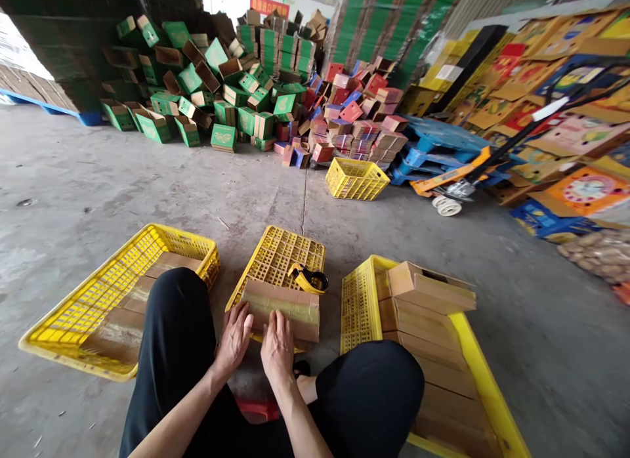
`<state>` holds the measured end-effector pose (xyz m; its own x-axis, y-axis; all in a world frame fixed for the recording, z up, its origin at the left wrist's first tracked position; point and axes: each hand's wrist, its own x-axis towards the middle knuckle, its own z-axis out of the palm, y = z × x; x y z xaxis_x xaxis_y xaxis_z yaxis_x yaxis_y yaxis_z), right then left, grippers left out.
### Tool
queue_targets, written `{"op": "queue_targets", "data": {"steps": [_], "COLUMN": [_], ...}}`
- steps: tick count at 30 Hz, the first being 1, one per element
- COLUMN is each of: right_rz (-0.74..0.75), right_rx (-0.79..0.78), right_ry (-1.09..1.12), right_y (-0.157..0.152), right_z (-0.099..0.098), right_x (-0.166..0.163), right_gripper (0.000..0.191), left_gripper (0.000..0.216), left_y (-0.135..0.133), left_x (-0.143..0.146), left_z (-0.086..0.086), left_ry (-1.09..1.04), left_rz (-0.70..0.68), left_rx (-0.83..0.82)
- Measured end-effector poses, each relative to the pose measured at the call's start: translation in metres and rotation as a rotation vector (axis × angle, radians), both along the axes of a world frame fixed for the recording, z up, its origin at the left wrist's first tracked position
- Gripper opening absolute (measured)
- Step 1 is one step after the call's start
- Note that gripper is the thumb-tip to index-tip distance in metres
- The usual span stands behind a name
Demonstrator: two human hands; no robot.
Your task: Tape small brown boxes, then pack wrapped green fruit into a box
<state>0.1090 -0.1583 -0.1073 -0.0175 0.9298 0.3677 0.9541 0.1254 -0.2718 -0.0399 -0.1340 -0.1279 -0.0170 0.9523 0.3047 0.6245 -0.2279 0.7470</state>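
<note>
A small brown cardboard box (295,299) lies on an upturned yellow plastic crate (283,248) between my knees, with a strip of shiny tape along its side. My left hand (233,338) touches the box's near left corner, its fingers stretched out. Flat against the near side rest the fingers of my right hand (277,343), pressing on the taped strip. Neither hand is wrapped around the box. Just behind it, a yellow and black tape dispenser (309,279) sits on the crate.
A yellow crate (54,333) on my left holds taped boxes; another (357,307) on my right holds a row of cardboard boxes. Farther off are a yellow crate (357,182), heaped green cartons (224,136), blue pallets (443,140) and an orange pallet jack (460,172).
</note>
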Motion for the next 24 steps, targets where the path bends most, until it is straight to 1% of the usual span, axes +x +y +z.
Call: {"op": "queue_targets", "data": {"steps": [5,8,10,12,15,18,21,24], "right_rz": [0.098,0.181,0.249,0.293,0.325,0.308,0.213,0.148], "right_rx": [0.004,-0.017,-0.037,-0.068,-0.146,-0.208,-0.247,-0.289], "right_ry": [0.086,0.137,0.172,0.178,0.109,0.013,-0.056,-0.073], "right_y": [0.017,0.023,0.025,0.029,0.037,0.049,0.059,0.059], "right_z": [0.008,0.015,0.02,0.024,0.031,0.037,0.039,0.037], "right_x": [-0.034,-0.047,-0.049,-0.046,-0.039,-0.039,-0.049,-0.059], "right_gripper": [0.044,0.04,0.039,0.038,0.035,0.034,0.036,0.036], "left_gripper": [0.047,0.049,0.05,0.051,0.051,0.053,0.055,0.057], "left_y": [0.002,0.004,0.006,0.008,0.01,0.012,0.011,0.009], "left_x": [-0.002,-0.005,-0.008,-0.009,-0.008,-0.006,-0.003,-0.002], "left_z": [0.011,0.018,0.023,0.026,0.025,0.02,0.013,0.008], "left_ry": [-0.108,-0.216,-0.302,-0.383,-0.467,-0.532,-0.578,-0.572], "left_rz": [0.006,-0.002,0.02,0.077,0.145,0.151,0.141,0.103], "left_rx": [-0.058,-0.086,-0.104,-0.129,-0.17,-0.201,-0.208,-0.19]}}
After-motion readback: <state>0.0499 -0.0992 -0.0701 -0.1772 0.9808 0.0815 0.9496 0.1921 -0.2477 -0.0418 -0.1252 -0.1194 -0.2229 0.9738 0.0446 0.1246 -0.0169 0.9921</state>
